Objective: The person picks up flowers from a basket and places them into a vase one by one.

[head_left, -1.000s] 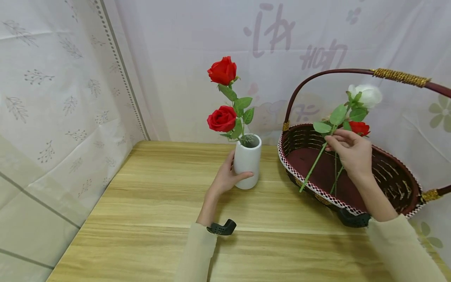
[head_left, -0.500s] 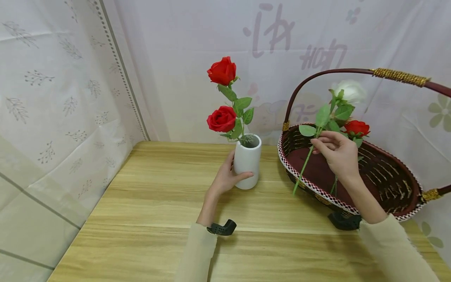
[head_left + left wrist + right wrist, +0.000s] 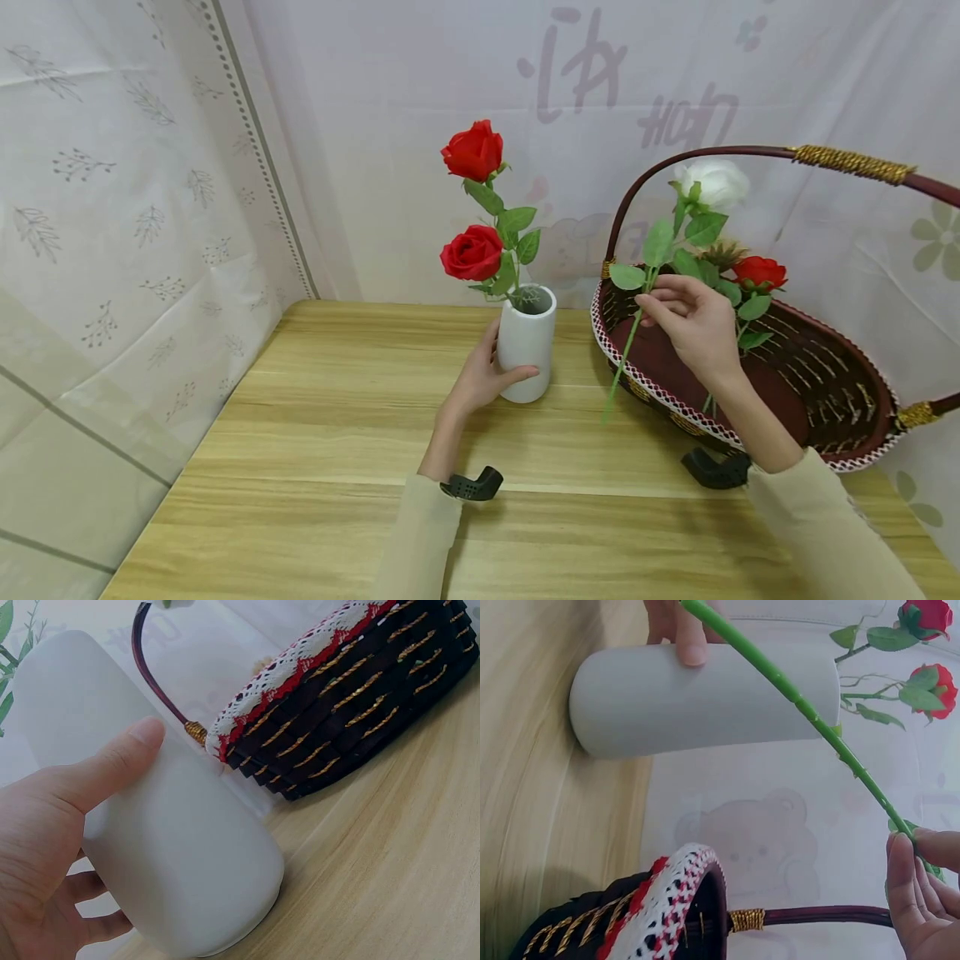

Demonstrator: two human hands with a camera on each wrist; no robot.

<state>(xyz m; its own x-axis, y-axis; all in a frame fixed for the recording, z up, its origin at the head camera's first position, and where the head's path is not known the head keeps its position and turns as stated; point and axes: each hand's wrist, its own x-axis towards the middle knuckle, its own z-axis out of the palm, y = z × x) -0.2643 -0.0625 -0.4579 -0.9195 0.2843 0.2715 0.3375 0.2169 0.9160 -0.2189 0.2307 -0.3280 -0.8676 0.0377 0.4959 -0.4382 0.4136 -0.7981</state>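
A white vase (image 3: 527,350) stands upright on the table, with two red roses (image 3: 472,252) leaning out of its mouth to the left. My left hand (image 3: 483,375) holds the vase from its left side, thumb across the front, as the left wrist view also shows. Over the basket's left part, my right hand (image 3: 693,325) pinches a white rose (image 3: 712,185) by its green stem just below the leaves. The rose is tilted, bloom up to the right; its stem end hangs past the basket rim. In the right wrist view the green stem (image 3: 802,705) crosses in front of the vase.
A dark woven basket (image 3: 832,375) with lace trim and a tall arched handle (image 3: 855,163) stands at the right. Another red rose (image 3: 760,272) and a brownish flower (image 3: 722,253) are in it. A printed curtain hangs behind the wooden table (image 3: 315,433).
My right hand has carried the white rose left, from over the basket's middle toward the vase. My left hand and the vase have stayed in place.
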